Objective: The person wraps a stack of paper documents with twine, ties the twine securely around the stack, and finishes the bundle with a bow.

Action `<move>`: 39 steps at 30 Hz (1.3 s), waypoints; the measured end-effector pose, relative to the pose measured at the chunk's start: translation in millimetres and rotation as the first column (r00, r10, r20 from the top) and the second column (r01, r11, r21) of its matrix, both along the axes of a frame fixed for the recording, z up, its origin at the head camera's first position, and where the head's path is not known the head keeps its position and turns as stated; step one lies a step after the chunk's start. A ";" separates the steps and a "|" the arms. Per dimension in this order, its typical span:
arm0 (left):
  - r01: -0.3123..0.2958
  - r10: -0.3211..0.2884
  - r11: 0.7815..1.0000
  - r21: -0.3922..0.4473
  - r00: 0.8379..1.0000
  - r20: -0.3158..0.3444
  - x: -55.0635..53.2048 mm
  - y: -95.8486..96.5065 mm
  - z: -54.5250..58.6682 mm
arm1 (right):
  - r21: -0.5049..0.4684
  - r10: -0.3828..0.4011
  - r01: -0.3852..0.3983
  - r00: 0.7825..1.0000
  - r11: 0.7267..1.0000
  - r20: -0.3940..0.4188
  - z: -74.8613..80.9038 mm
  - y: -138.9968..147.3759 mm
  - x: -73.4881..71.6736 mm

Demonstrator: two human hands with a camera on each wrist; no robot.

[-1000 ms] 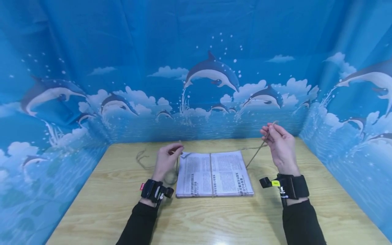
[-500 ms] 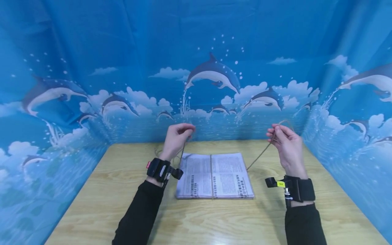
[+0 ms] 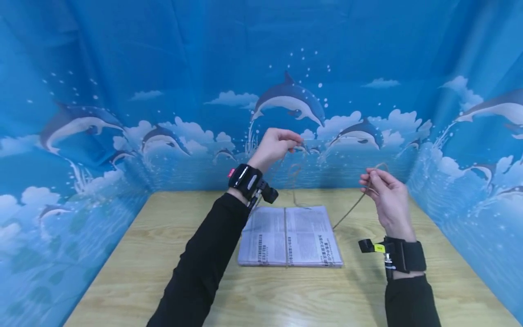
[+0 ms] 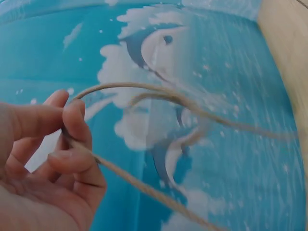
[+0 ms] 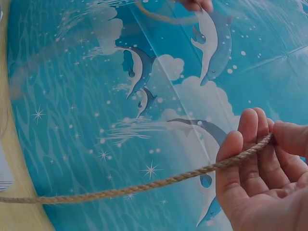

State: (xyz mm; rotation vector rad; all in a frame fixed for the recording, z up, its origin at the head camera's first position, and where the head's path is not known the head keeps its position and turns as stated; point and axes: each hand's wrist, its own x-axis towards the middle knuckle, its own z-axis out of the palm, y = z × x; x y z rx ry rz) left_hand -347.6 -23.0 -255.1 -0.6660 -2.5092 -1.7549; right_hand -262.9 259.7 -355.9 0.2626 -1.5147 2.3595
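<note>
A flat stack of newspapers lies on the wooden table, with one strand of brown twine running across its middle from back to front. High over the stack's far side, my left hand pinches a length of twine between thumb and fingers. A loose, blurred loop of it dangles toward the back of the stack. Off to the right, my right hand holds another stretch of twine between thumb and fingers. That stretch slants up, straight, from the stack's right edge.
The wooden table reaches back to a blue dolphin-print curtain, which also closes off both sides. A black wrist camera sits on the left wrist, another camera band on the right. The left sleeve crosses the stack's left side.
My left hand has risen and moved right from beside the stack's far left corner, drawing twine up with it. My right hand has shifted slightly right, still holding its twine.
</note>
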 end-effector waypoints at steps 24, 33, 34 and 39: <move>0.256 -0.248 0.957 -0.138 0.966 0.076 -0.1 107.5 -79.9 | -0.044 -0.104 0.103 0.994 0.994 -0.022 1.0 -0.3 -3.3; 0.306 -0.274 0.948 -0.087 0.923 0.269 8.8 137.9 -129.0 | -0.018 -0.106 0.105 0.993 0.994 -0.044 -1.5 1.5 -2.6; 0.311 -0.276 0.947 -0.079 0.916 0.292 9.2 138.5 -133.3 | -0.009 -0.122 0.122 0.992 0.993 -0.042 -1.5 1.7 -3.0; 0.299 -0.267 0.953 -0.043 0.901 0.342 8.7 132.2 -145.8 | 0.024 -0.220 0.220 0.976 0.975 0.001 0.0 3.4 -6.1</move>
